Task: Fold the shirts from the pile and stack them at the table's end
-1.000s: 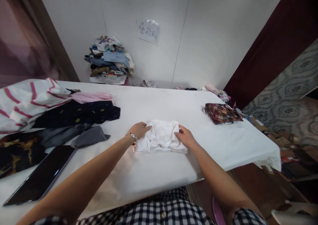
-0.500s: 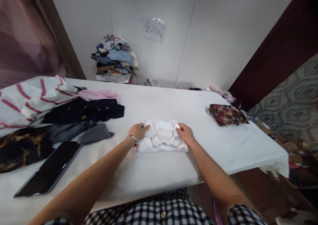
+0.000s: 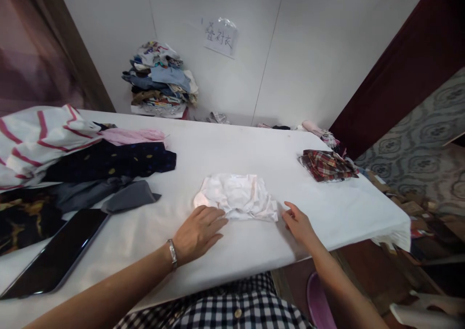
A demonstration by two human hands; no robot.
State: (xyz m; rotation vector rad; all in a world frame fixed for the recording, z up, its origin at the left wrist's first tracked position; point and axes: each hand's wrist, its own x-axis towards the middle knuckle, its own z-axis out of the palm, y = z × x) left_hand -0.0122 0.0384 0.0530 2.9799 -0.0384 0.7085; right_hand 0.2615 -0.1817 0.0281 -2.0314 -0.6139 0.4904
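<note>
Now both hands lie flat and open on the table (image 3: pixel 254 147), holding nothing. Left hand (image 3: pixel 199 232) touches the near edge of the white cloth (image 3: pixel 237 197); right hand (image 3: pixel 298 224) is just beside it.

I count two hands of mine over the surface (image 3: pixel 232 147): my left hand (image 3: pixel 199 232) and my right hand (image 3: pixel 298 224). One folded white garment (image 3: pixel 238 197) lies between them, a little farther off. One folded plaid garment (image 3: pixel 327 164) sits far right. At the left I make out one striped garment (image 3: pixel 36 137), one pink one (image 3: pixel 132 135), one dark dotted one (image 3: pixel 116 162) and one black tablet (image 3: pixel 54 258). One clothes pile (image 3: pixel 160 79) stands by the far wall, under one paper sign (image 3: pixel 220 37).
</note>
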